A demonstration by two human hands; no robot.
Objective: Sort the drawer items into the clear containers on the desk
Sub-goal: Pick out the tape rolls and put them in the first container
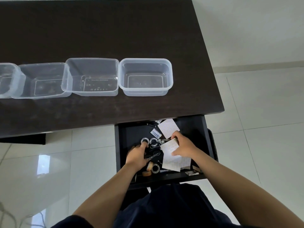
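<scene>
On the dark brown counter (98, 30) four clear plastic containers stand in one row, rims touching or overlapping: a cut-off container (6, 79) at the far left, a second container (41, 80), a third container (92, 76) with what seems a dark flat card on its bottom, and a right-most container (145, 77) that looks empty. I think they are lined up so that each kind of item gets its own box.

The open black drawer (118, 145) hangs out below the counter's near edge, under the right end of the row. The left hand (137, 155) lies in it with fingers curled; its grip seems to hold black-handled scissors (154, 155), and one fingertip touches a silver metal ring (145, 141). Just right of that grip lie more rings; below it, rolls of yellowish tape (150, 167).

The right hand (182, 147) has its grip pinched on a white dotted paper sheet (170, 147), probably to lift it off the things under it. More such sheets lie below and beyond this grip.

The drawer walls stand close around both hands, so lifting straight up seems the free way. The counter in front of the containers is bare, and the floor at the right is open.
</scene>
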